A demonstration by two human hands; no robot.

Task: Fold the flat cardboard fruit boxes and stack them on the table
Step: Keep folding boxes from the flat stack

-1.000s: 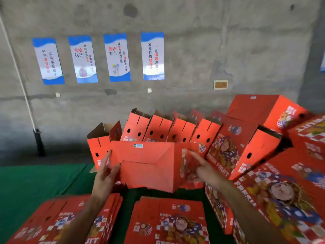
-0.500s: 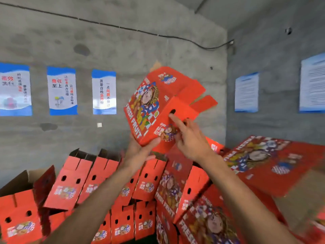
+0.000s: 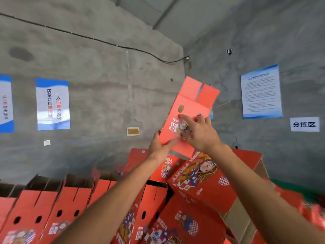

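I hold a folded red fruit box (image 3: 190, 104) up high in front of the concrete wall corner, tilted, with its two top flaps standing open. My left hand (image 3: 160, 147) pinches its lower left corner, thumb on the printed face and fingers behind. My right hand (image 3: 199, 132) lies on that face with straight, spread fingers pressing against it. Just below the held box is the pile of folded boxes, topped by one lying on its side with a cartoon print (image 3: 202, 184).
A row of upright open-topped folded boxes (image 3: 52, 208) runs along the lower left against the wall. More boxes are heaped at the lower right (image 3: 184, 224). Posters (image 3: 52, 104) and a sign (image 3: 304, 124) hang on the concrete walls.
My view swung up and to the right. The box went from low in front of me, up over the pile, and now further right toward the corner, turned with its flaps pointing up.
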